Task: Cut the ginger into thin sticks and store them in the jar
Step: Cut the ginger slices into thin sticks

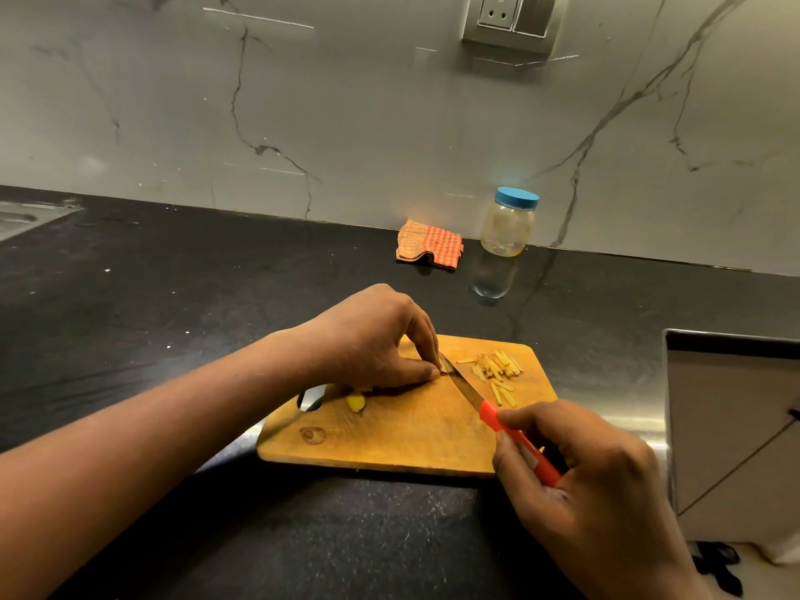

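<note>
Right hand (597, 482) is nearest, at the near right corner of the cutting board (389, 443). Its fingers and thumb are curled round the orange handle of the knife (517, 439).

Knife long axis is diagonal: handle near-right, tip far-left. The blade meets the ginger piece (444, 365) at the left fingertips.

Left hand (376, 339) arches over the board, fingertips and thumb pinching that piece down on the wood. The fingers hide most of it, so its length cannot be told.

A yellow ginger offcut (356, 402) lies on the board under the left palm, beside the board's handle slot.

Cut sticks (498, 370) are in a loose pile at the board's far right, just right of the blade. Most lie on roughly the knife's diagonal.

The board rests on the black counter (173, 318).

Against the marbled wall sits a folded checked cloth (428, 244). Just right of it is the jar (506, 231), upright, with its blue lid (517, 197) on. Through the clear wall only a faint yellowish tint shows low down; cannot tell what it is.

Wall socket (513, 15) is above.
</note>
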A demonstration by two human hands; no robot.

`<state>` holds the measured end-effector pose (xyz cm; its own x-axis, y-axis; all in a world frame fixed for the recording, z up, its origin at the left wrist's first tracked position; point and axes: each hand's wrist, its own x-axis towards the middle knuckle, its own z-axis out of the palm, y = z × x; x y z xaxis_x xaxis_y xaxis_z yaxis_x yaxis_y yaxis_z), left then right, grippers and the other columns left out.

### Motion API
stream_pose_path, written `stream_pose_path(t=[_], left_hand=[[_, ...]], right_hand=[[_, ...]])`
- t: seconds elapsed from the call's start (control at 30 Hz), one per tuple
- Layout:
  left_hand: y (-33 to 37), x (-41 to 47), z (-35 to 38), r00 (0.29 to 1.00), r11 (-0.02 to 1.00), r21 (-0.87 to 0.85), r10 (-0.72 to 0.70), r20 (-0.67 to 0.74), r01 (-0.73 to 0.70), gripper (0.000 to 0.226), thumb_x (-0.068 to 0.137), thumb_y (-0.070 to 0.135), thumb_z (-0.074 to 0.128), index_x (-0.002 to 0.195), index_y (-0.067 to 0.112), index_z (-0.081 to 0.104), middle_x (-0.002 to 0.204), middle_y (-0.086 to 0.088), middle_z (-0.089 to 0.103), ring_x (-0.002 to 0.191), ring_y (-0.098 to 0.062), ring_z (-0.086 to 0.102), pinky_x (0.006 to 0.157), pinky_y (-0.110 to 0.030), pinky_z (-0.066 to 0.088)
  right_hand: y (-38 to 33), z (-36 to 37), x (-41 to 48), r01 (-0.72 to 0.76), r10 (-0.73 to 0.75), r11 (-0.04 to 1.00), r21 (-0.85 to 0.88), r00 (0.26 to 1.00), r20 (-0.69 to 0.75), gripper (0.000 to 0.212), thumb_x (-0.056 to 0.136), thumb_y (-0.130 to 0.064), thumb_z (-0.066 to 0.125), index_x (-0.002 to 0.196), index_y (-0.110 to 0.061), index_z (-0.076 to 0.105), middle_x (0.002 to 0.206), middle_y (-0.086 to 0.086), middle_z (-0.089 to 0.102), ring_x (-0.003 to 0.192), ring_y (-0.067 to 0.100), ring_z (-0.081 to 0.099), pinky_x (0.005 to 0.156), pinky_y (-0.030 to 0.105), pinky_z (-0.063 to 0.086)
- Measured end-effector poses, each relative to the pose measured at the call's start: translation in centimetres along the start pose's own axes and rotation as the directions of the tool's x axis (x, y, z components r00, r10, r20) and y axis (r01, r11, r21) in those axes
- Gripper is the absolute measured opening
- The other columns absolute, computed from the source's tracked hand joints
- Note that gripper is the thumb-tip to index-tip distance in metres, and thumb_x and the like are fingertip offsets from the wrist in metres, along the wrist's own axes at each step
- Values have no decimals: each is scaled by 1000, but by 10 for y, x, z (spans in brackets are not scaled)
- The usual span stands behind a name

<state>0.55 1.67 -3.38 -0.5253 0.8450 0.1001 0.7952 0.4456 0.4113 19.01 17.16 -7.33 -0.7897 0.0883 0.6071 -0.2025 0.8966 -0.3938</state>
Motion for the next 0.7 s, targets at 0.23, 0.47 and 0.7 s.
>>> stream_pose_path(t=[0.23, 0.47, 0.7], left_hand=[[1, 0, -1, 1000, 1000, 21, -4, 0, 4, 17, 89, 35, 70, 102, 28, 78, 114, 17, 68, 112, -5, 58, 99, -22, 42], [0, -1, 0, 1000, 995, 95, 5, -10, -4, 20, 89, 42, 68, 104, 33, 77, 117, 18, 68, 114, -6, 55, 104, -36, 45], [-2, 0, -3, 998, 1000, 30, 1, 55, -3, 19, 91, 36, 68, 107, 30, 77, 120, 18, 65, 113, -4, 55, 102, -26, 42]], right_hand=[[-1, 1, 17, 25, -24, 999, -29, 998, 60, 16, 78, -28, 65, 91, -22, 71, 82, -12, 65, 73, 3, 61, 61, 19, 52], [-3, -4, 3, 81, -73, 992, -96, 993, 88, 12, 75, -22, 67, 85, -17, 71, 72, -8, 61, 59, 4, 57, 53, 18, 48], [-3, -14, -2, 53, -56, 992, -113, 998, -27, 14, 71, -21, 70, 83, -14, 72, 72, -7, 64, 59, 3, 59, 54, 18, 48]])
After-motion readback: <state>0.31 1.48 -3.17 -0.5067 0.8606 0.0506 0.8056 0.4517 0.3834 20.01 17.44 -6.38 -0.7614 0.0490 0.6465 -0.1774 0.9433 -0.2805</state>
